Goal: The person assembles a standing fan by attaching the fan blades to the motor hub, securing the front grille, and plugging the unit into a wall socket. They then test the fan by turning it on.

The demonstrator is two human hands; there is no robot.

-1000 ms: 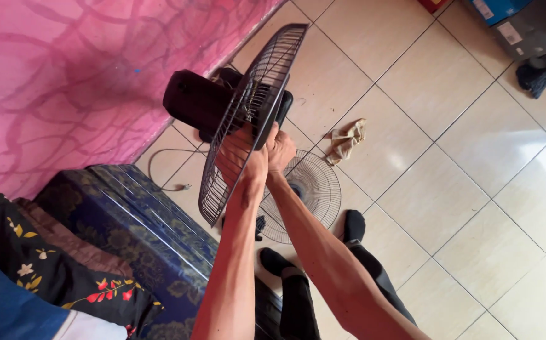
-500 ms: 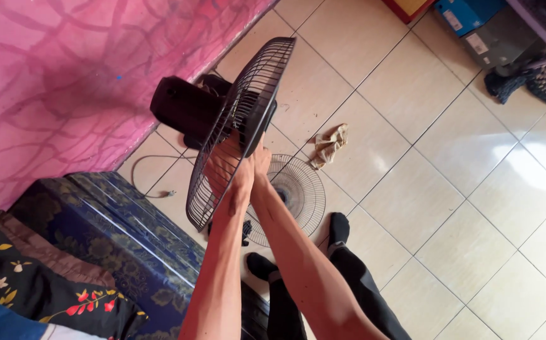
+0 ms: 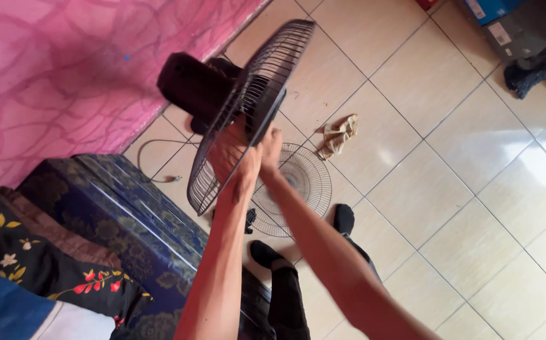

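Observation:
A black fan with a boxy motor housing [image 3: 191, 85] and a round rear wire guard [image 3: 247, 113] stands tilted in front of me. My left hand [image 3: 232, 160] reaches behind the wire guard, fingers curled at its middle. Just right of it, my right hand [image 3: 270, 146] grips the dark centre hub on the front of that guard. A second wire grille [image 3: 298, 186] lies flat on the tiled floor right under my arms. The fan's grey cord [image 3: 153, 165] trails along the floor by the wall.
A pink painted wall [image 3: 65, 69] runs along the left. A blue patterned mattress [image 3: 121, 214] and floral fabric lie at lower left. A crumpled cloth [image 3: 337, 133] sits on the beige tiles. My legs in black socks [image 3: 342, 220] stretch below. Boxes [image 3: 512, 28] and dark clothing stand at the top right.
Both hands stay at the fan's centre hub throughout. The camera view has shifted, so the fan sits slightly higher and further right in frame than half a second ago.

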